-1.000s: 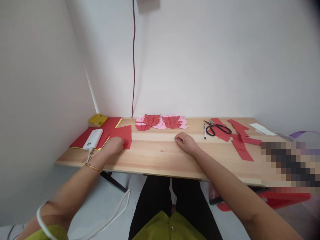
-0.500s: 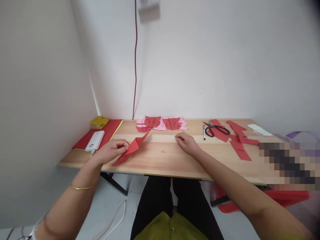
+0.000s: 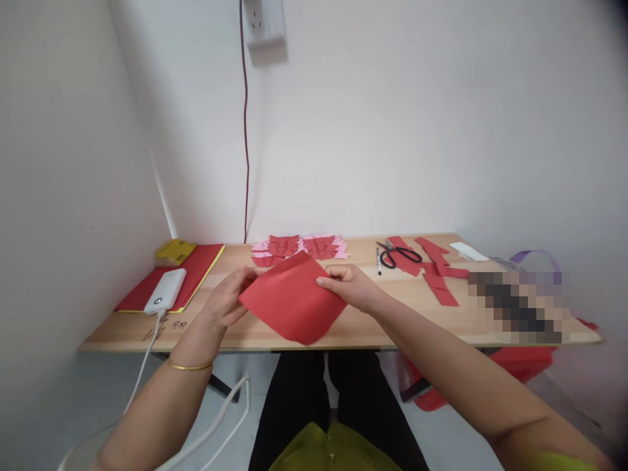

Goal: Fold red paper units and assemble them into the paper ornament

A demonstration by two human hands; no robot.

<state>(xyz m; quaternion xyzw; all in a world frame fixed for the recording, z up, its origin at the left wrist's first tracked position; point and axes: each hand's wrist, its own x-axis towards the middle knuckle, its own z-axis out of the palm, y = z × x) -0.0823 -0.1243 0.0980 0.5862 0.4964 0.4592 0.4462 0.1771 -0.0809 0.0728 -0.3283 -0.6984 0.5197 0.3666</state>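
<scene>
A red square sheet of paper (image 3: 294,301) is held up over the near edge of the wooden table (image 3: 392,320), turned like a diamond. My left hand (image 3: 226,299) grips its left corner with closed fingers. My right hand (image 3: 349,286) pinches its right corner. Behind the sheet, at the back of the table, lies a row of folded red and pink paper pieces (image 3: 297,246).
A stack of red sheets (image 3: 196,268) with a white power bank (image 3: 165,290) and a yellow block (image 3: 175,250) lies at the left. Black scissors (image 3: 395,256), a pen (image 3: 377,260) and red paper strips (image 3: 436,275) lie at the right. A red cable (image 3: 244,131) hangs from a wall socket.
My left hand carried the red sheet from the stack at the left to the middle and lifted it. My right hand left the table and took hold of the sheet's right corner.
</scene>
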